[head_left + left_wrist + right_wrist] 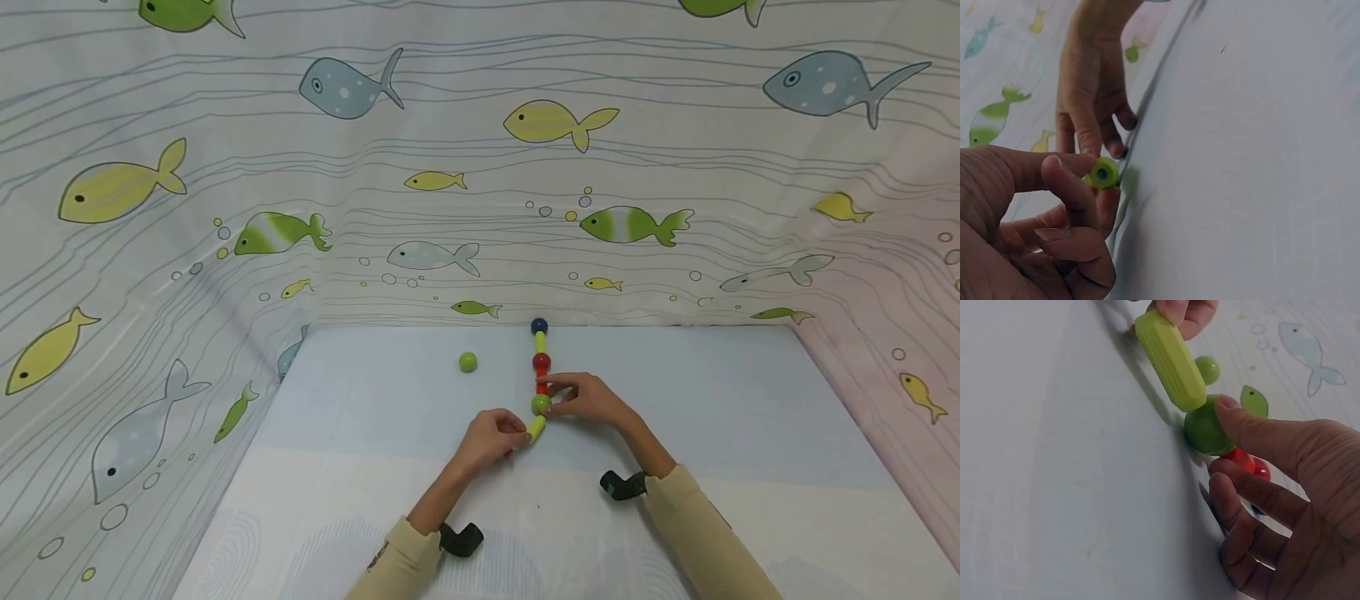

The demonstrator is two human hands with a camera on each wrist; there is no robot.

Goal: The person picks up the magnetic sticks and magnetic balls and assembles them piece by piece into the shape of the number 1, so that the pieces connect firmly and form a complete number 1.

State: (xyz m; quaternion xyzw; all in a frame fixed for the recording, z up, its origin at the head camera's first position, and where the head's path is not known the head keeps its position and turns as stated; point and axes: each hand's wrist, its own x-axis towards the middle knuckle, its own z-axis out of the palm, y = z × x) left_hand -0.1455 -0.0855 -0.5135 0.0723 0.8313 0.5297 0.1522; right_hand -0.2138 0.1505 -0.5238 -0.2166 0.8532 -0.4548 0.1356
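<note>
A line of balls and rods runs away from me on the table: a green ball (541, 404), a red rod (542, 382), a red ball (542, 362), a yellow rod (541, 342) and a dark blue ball (539, 327) at the far end. My left hand (491, 440) pinches another yellow rod (1171, 359) between thumb and fingers. That rod slants, its far end right at the near side of the green ball. From the right, my right hand (592, 400) holds the green ball, thumb on it and fingers beside the red rod.
A loose green ball (468, 362) lies left of the line. Behind the table (375, 392) stands a fish-printed sheet (487, 200), which also rises along both sides. Dark wrist-worn devices (462, 540) sit at both sleeve cuffs.
</note>
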